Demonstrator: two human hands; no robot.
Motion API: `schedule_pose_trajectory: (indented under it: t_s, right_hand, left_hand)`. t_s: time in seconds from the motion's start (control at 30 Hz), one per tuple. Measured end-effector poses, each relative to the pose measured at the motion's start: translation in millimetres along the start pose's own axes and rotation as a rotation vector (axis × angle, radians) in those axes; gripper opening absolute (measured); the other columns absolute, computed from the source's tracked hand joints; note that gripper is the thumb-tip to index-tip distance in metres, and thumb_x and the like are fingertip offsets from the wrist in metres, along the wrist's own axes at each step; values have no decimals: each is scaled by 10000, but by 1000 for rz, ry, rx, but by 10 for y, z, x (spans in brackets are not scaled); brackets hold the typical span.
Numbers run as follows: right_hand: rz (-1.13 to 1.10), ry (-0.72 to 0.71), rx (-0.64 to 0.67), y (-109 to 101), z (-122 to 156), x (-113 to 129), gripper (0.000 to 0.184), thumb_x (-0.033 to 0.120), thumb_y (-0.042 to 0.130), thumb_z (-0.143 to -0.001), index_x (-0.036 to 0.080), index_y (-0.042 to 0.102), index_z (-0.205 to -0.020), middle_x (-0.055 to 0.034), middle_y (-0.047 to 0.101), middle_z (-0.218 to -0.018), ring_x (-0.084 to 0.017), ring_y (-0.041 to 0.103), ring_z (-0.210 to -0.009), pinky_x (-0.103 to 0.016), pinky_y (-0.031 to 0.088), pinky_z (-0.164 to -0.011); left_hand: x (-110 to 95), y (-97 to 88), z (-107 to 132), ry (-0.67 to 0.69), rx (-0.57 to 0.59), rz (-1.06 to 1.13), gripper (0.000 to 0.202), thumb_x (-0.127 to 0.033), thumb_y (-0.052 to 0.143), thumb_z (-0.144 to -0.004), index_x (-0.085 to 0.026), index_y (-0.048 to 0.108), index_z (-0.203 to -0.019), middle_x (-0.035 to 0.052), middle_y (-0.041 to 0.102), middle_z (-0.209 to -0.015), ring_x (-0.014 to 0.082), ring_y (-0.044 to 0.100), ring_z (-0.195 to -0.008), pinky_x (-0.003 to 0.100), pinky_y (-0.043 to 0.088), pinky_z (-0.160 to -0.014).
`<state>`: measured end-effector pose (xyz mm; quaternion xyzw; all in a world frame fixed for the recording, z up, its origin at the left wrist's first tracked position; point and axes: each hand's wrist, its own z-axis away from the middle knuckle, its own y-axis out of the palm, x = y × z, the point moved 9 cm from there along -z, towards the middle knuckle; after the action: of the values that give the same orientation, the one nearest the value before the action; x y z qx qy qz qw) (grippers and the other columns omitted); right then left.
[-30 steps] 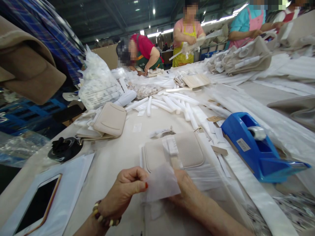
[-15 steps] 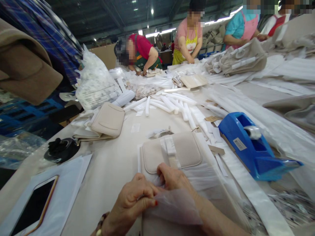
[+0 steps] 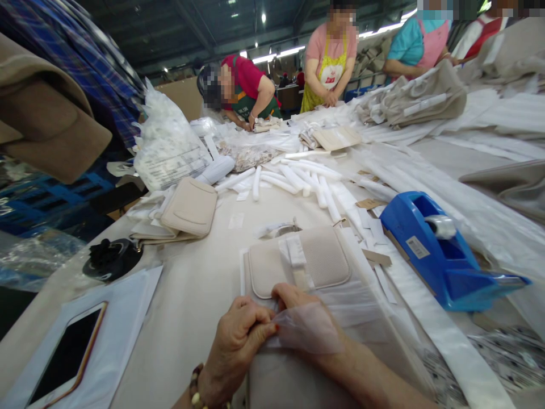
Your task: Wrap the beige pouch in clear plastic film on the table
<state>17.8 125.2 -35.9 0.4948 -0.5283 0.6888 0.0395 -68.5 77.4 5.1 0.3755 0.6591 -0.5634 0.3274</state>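
Pinching a thin sheet's (image 3: 309, 330) edge with left hand (image 3: 240, 335), lower centre of frame, probably for fine control. Curling right hand (image 3: 296, 296) partly beneath it; can't tell whether gripping. Working over beige bag (image 3: 326, 260), lower centre, lying flat on worktop (image 3: 191, 278), likely for steadiness.

Film (image 3: 313, 325) veils part of your right hand (image 3: 300, 312), and you can't tell what its fingers grip where they meet your left hand (image 3: 242, 341). Your hands hide the middle of the bag (image 3: 285, 378); the bottom edge cuts off its near end, your bracelet (image 3: 196, 386) and the phone's (image 3: 68, 352) lower corner. Print on the sack (image 3: 170, 142) and the dispenser's (image 3: 447, 267) label (image 3: 417, 247) is too small to read. The top edge crops the co-worker in blue (image 3: 411, 48).
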Motion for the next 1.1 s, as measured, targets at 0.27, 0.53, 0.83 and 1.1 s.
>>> schedule_pose_trajectory:
  t_s: [0.27,0.53,0.83,1.1]
  right_hand:
    - [-379,64,-70,-687,391,-22,233,267,385,-861,201,562,-997,-53,617,-914,-170,580,-876,-277,458,-760]
    - [-204,254,-112,-720,488,-19,288,386,506,-790,204,449,-573,44,443,-484,-110,436,-483,-225,295,-485]
    - [63,159,-229,-796,556,-126,301,284,459,-839,215,347,-568,49,434,-476,-111,440,-453,-234,250,-479]
    - [204,177,-217,-726,557,-238,249,215,501,-834,213,411,-601,29,535,-510,-140,531,-477,-244,260,-487]
  left_hand:
    - [58,-29,8,-4,-64,-40,145,-276,618,-789,-218,628,-657,8,615,-662,159,543,-670,230,403,-621]
    - [-171,-13,18,200,-68,-228,136,-230,556,-831,-200,586,-702,-23,631,-669,127,564,-651,222,431,-621]
    - [-335,40,45,347,-96,-339,94,-265,557,-847,-191,572,-791,-29,650,-704,130,579,-651,258,453,-632]
    - [-346,71,49,352,-162,-414,48,-146,541,-827,-192,550,-822,-37,634,-720,116,583,-658,263,447,-658]
